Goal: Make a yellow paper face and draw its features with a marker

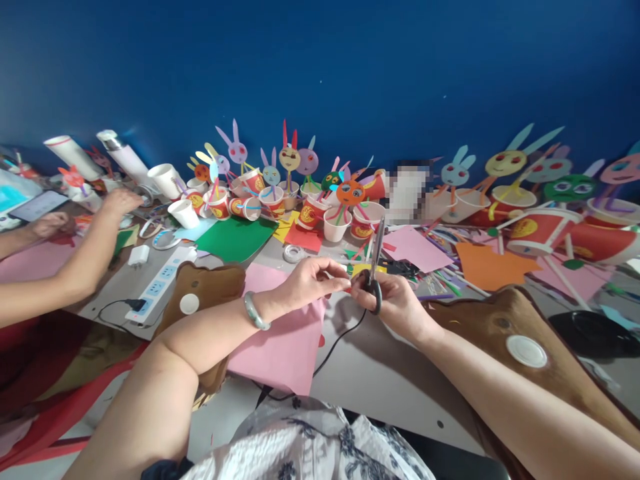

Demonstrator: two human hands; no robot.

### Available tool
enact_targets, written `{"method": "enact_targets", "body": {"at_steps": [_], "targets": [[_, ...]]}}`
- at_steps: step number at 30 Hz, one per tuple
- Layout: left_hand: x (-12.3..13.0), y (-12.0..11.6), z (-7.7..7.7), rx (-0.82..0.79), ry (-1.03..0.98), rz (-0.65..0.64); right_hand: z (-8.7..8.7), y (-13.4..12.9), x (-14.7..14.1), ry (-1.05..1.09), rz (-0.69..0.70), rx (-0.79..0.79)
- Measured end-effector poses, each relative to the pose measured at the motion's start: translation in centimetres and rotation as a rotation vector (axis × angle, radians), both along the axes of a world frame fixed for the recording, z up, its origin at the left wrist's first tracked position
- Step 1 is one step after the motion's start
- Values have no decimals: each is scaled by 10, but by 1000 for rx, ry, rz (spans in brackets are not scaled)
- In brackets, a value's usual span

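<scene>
My right hand (401, 305) is wrapped round the dark handles of a pair of scissors (377, 253), whose blades point up and away from me. Just to its left, my left hand (306, 285) has thumb and fingers pinched together; a tiny reddish bit seems to show at the tips, too small to name. Both hands are close together above the table's front part. Beneath my left forearm lies a pink paper sheet (280, 347). A roll of clear tape (294, 253) sits behind my left hand.
Paper cups with bunny-faced figures (290, 157) line the blue wall. Beyond my hands lie a green sheet (237, 239), an orange sheet (493, 267) and scattered sticks. A power strip (159, 283) and brown cushions (500, 333) flank me. At left, another person's arms (75, 267) reach over the table.
</scene>
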State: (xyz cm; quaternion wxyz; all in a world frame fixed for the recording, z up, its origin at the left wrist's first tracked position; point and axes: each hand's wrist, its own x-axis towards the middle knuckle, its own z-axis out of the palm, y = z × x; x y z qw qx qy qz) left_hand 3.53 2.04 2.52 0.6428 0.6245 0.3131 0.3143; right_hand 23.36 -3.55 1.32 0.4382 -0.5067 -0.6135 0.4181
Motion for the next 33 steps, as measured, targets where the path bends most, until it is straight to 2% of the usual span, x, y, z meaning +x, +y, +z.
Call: {"method": "enact_targets", "body": {"at_steps": [8,13,18,25,29,33], "targets": [[3,-1,-2,-25,26,-39,-2,4,6,11,-54,-10],[4,-3,-6,-121,48,-134,-1,4,6,54,-101,-68],[2,-1,-6,-176,15,-150,1,4,5,61,-69,-48],[1,1,-6,-120,75,-170,3,3,3,31,-33,-53],[2,-1,-3,-94,72,-141,-1,2,2,63,-50,-73],[2,-3,-2,-168,-51,-37,-8,3,4,91,-137,-87]]}}
